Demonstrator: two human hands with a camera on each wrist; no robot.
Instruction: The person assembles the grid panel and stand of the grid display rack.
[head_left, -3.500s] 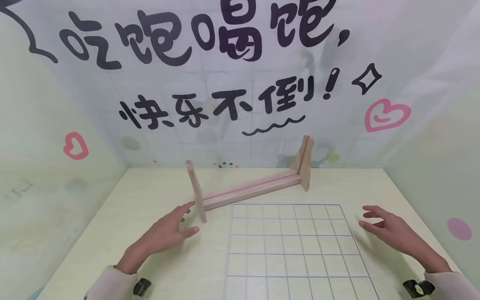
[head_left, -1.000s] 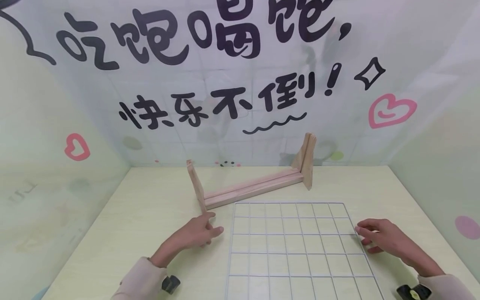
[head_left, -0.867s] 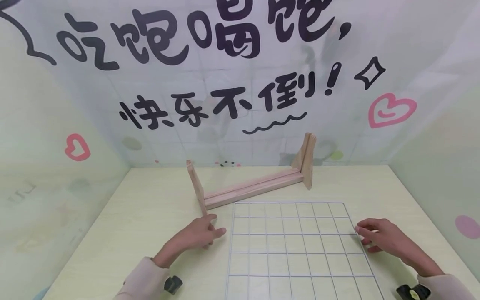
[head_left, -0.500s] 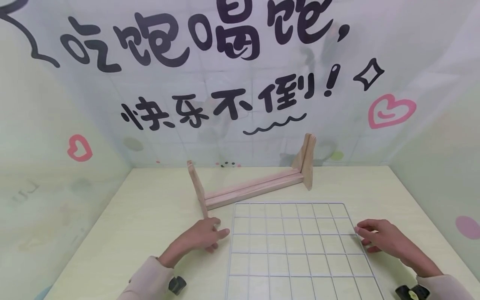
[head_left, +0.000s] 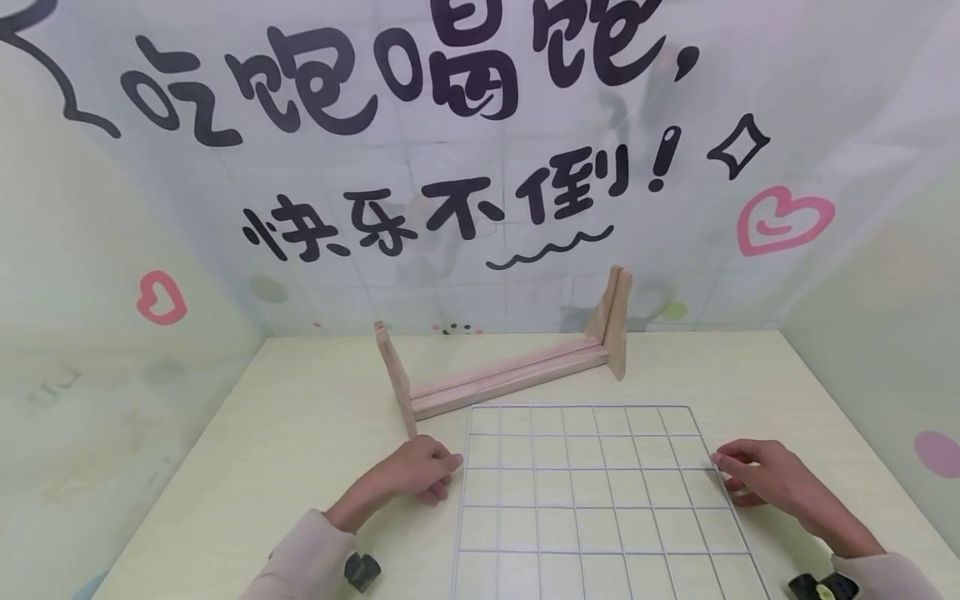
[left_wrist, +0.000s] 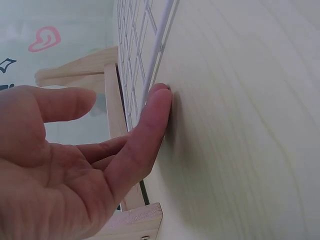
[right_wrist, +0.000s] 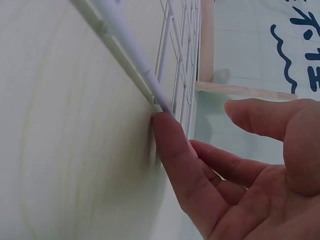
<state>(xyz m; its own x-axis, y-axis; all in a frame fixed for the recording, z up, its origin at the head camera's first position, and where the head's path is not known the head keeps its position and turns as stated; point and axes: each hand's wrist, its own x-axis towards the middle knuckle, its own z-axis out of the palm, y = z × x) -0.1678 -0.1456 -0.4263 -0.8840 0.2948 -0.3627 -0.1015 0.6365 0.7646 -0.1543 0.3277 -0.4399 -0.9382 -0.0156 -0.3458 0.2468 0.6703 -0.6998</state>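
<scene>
A white wire grid panel (head_left: 592,487) lies flat on the table, its near end running out of the head view. At its left edge is my left hand (head_left: 415,468); in the left wrist view the fingertips (left_wrist: 159,95) are at the edge wire and the thumb (left_wrist: 70,104) stands apart from it. My right hand (head_left: 776,477) is at the opposite edge. There, in the right wrist view, a fingertip (right_wrist: 166,124) meets the wire close to the tabletop, with the thumb (right_wrist: 250,116) held away. Neither hand's fingers close round the wire.
Behind the panel stands a wooden frame (head_left: 510,385), a long bar between two upright end boards. Its left board (head_left: 393,375) comes down just beyond my left hand. Printed sheets (head_left: 480,292) enclose the table (head_left: 247,483) at the back and both sides.
My left hand has moved right and toward me, from beside the wooden frame's left board to the panel's left edge. My right hand came in to the right edge, then stayed there.
</scene>
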